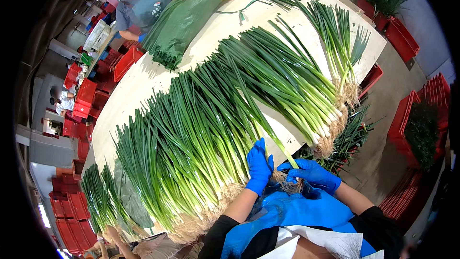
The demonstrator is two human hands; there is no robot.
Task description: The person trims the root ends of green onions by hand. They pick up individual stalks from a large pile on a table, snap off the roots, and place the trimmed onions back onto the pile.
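My right hand in a blue glove pinches a single scallion stalk near its root end, with its leaves slanting up to the left. My left hand, also blue-gloved, lies against the pale stalks at the right end of a long row of scallions. Whether its fingers grip a stalk is hidden. Brown roots show between my two hands, above my blue apron. Another pile of scallions lies right of a bare gap, its roots towards the table edge.
Across the pale table, a person handles scallions wrapped in a green sheet. A smaller bunch lies far right. Another person's hands are at lower left. Red crates with greens stand at right.
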